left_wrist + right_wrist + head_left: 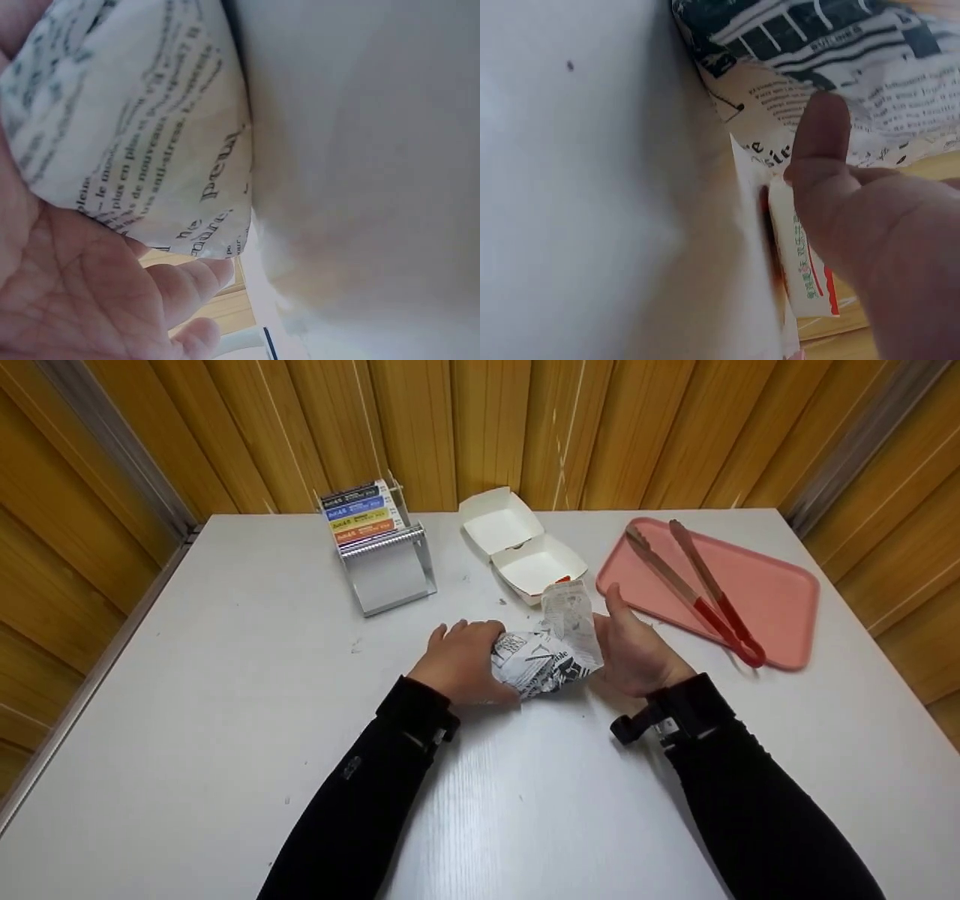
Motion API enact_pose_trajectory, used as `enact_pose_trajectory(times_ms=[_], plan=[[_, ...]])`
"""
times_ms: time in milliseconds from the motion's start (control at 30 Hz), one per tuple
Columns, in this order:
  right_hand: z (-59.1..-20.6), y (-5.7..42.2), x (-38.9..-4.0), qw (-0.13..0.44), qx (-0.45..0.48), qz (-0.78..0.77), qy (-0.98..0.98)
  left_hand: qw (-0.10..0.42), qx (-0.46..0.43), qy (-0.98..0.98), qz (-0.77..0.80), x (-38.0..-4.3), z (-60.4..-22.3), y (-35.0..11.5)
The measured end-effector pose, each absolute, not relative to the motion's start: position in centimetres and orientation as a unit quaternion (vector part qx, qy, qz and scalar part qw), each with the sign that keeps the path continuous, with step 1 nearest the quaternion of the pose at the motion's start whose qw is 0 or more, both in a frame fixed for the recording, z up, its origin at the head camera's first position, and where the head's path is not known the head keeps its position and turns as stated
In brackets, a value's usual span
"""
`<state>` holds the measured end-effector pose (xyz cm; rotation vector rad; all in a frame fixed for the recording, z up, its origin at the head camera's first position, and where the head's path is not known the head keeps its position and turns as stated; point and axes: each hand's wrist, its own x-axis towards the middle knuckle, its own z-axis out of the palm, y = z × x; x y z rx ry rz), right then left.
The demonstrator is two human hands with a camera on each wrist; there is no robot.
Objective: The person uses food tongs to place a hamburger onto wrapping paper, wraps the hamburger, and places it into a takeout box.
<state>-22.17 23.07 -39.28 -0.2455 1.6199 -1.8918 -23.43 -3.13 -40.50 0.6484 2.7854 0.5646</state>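
Observation:
A bundle wrapped in newsprint-patterned paper (529,664) rests on the white table, its contents hidden. My left hand (463,664) grips its left end, with the fingers over the far side and the thumb on the near side. In the left wrist view, the palm (67,292) lies against the printed wrapping (150,127). A loose flap of paper (568,611) stands up at the bundle's right end. Beside that flap is my right hand (636,656), thumb raised and fingers extended. In the right wrist view, one straight finger (821,139) overlaps the printed paper (885,82).
Behind the bundle lies an open white takeout box (502,529). A metal rack (390,574) with colourful labelled boxes (364,514) stands at the back left. Red-handled tongs (697,596) lie on a pink tray (780,615) at the right. A wood-patterned wall (487,427) borders the table.

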Motion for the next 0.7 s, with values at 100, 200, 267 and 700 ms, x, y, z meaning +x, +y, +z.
enact_pose_trajectory(times_ms=[100, 200, 267, 700], plan=[[-38.9, 21.7, -21.6, 0.305, -0.081, -0.727, 0.61, 0.114, 0.219, 0.95, 0.189, -23.4, -40.5, -3.0], [-38.6, 20.3, -20.9, 0.298, -0.079, -0.742, 0.595, 0.112, 0.217, 0.951, 0.187, -23.4, -40.5, -2.9], [-38.4, 19.4, -20.5, 0.289, -0.085, -0.745, 0.596, 0.109, 0.217, 0.952, 0.184, -23.3, -40.4, -2.9], [-39.3, 16.4, -18.6, 0.201, -0.116, -0.548, 0.803, 0.109, 0.224, 0.951, 0.186, -23.4, -40.5, -2.7]])
